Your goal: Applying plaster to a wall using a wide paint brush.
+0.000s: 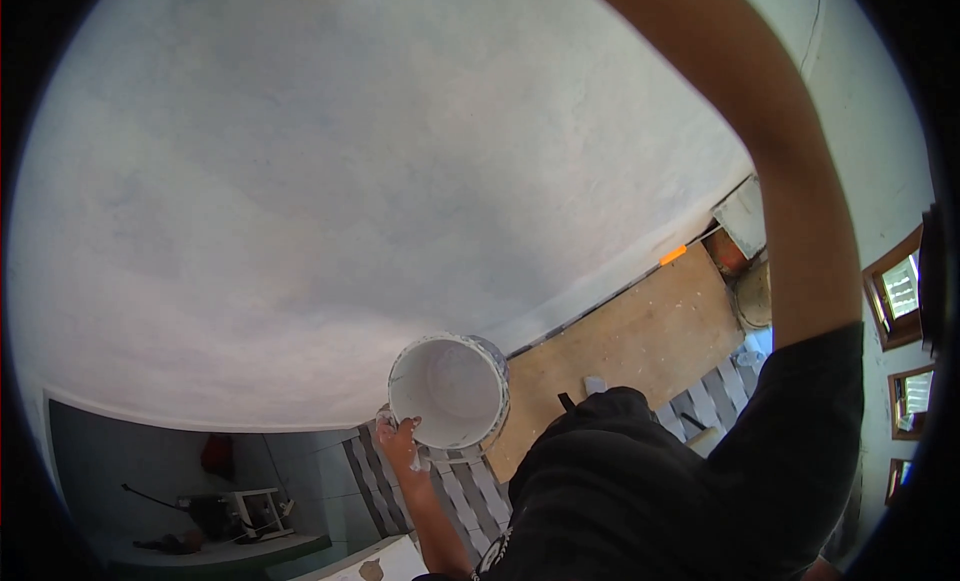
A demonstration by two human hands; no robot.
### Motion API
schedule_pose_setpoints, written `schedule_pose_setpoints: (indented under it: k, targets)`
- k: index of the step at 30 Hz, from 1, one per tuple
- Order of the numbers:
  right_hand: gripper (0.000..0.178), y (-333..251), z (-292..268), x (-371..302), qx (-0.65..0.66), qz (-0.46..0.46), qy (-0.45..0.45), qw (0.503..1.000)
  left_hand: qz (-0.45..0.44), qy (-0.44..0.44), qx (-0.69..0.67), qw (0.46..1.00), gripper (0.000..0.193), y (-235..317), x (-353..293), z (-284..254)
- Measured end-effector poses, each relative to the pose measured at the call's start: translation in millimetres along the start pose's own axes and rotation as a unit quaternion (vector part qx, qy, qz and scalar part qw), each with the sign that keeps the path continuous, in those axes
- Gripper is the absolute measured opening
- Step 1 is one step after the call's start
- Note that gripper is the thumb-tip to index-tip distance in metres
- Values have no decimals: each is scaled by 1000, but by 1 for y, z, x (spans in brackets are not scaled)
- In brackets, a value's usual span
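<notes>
A round white paint bucket (450, 389), its outside spattered with paint, hangs in front of my body beside the wall. My left hand (400, 441) grips its near left rim, with white paint smeared on the fingers and wrist. The inside walls look whitish; I cannot make out how much paint is in it. My right arm stretches up past the top edge, close to the wall (350, 181), so the right hand and anything in it are out of sight. Patchy white and greyish paint covers that wall.
Below lies a brown board (660, 326) on a grey-and-white patterned floor (465, 491). An orange-handled tool (673, 255) leans by the wall base, near containers (755, 296). At lower left a doorway shows a dark room with a small white stool (258, 513). Wood-framed windows (897, 286) are at right.
</notes>
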State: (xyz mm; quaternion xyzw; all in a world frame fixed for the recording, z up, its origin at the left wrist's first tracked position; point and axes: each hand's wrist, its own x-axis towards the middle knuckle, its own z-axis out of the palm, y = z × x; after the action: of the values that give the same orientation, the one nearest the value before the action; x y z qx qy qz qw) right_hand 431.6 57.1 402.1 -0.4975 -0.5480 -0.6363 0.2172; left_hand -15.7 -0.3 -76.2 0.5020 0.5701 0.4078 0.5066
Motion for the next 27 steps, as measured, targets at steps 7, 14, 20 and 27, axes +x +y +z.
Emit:
schedule_pose_setpoints:
  k: [7, 14, 20, 27]
  targets:
    - [30, -101, 26, -204, 169, -53, 73, 981, -40, 35, -54, 997, 33, 20, -15, 16]
    - [21, -123, -16, -228, 324, -42, -222, 919, -4, 19, 103, 994, 24, 12, -8, -2]
    - [22, -70, 15, -136, 414, -108, -162, 889, -7, 29, 43, 999, 30, 28, -18, 9]
    - [25, -15, 7, 2, 365, -32, -205, 908, -19, 9, -57, 998, 26, 41, -24, 30]
